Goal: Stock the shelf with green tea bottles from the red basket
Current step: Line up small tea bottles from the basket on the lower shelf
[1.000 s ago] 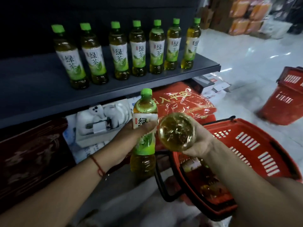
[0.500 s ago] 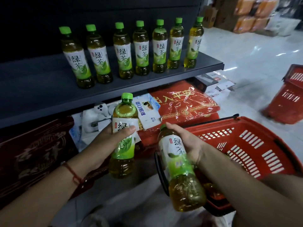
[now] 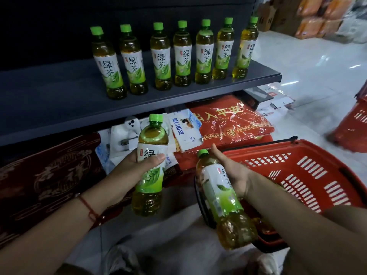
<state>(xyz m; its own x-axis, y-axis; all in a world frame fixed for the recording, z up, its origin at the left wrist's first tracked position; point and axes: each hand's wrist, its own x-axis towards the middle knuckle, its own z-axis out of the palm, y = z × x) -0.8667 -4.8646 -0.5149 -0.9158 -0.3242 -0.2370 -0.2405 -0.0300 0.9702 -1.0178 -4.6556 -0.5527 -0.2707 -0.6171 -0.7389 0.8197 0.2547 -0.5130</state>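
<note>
Green tea bottles, one clamped in your left hand [image 3: 137, 165] and one in your right hand [image 3: 236, 175], look full, heavy and smooth, so hold each at its labelled middle.

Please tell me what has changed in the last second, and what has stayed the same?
The right hand turned its bottle: a second ago the base faced the camera, now the cap points up toward the shelf and the label shows. The left hand carried its upright bottle leftward. Both hands keep their grips. The seven bottles on the shelf and the red basket stayed as they were.
</note>
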